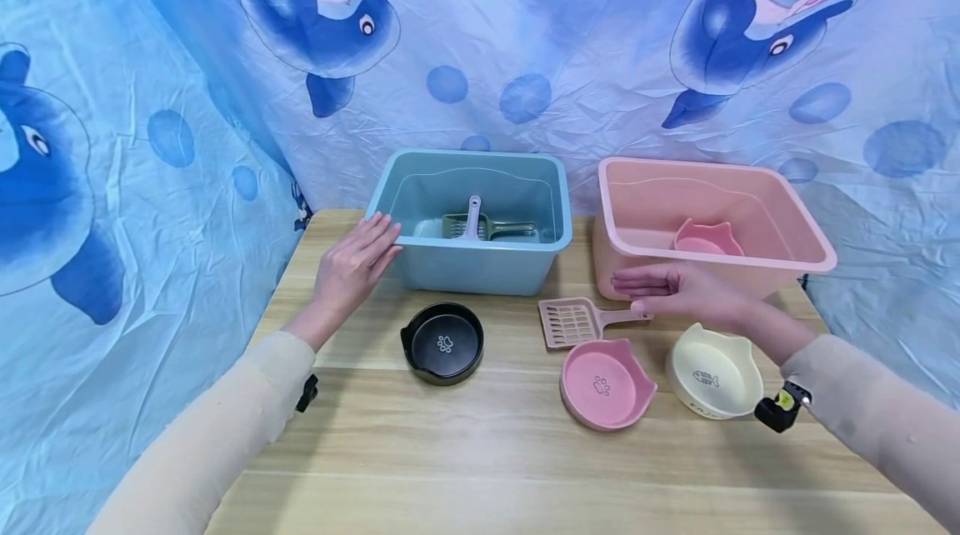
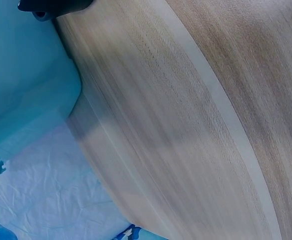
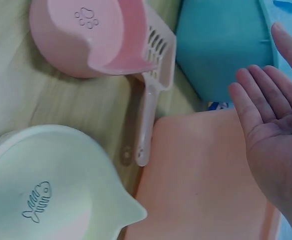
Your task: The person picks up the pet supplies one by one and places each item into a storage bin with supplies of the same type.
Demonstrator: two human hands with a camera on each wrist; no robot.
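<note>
Scoop point(image 1: 595, 319) lies on tabletop point(image 1: 495, 468) just beyond pink bowl point(image 1: 622, 395). Right grip point(image 1: 675, 292) empty, fingers straight, near scoop's handle; left grip point(image 1: 352, 258), fingers extended, grasping nothing, touches blue bin's point(image 1: 472, 270) rim. Risks: low reach may clip bowl's ears; hard press could tip bin.

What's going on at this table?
A person's left hand touches the blue bin at its near left corner; two scoops lie inside. Their empty right hand hovers by the pink bin, which has a small bowl in it. A pink scoop, black bowl, cream bowl and pink bowl sit on the table.
</note>
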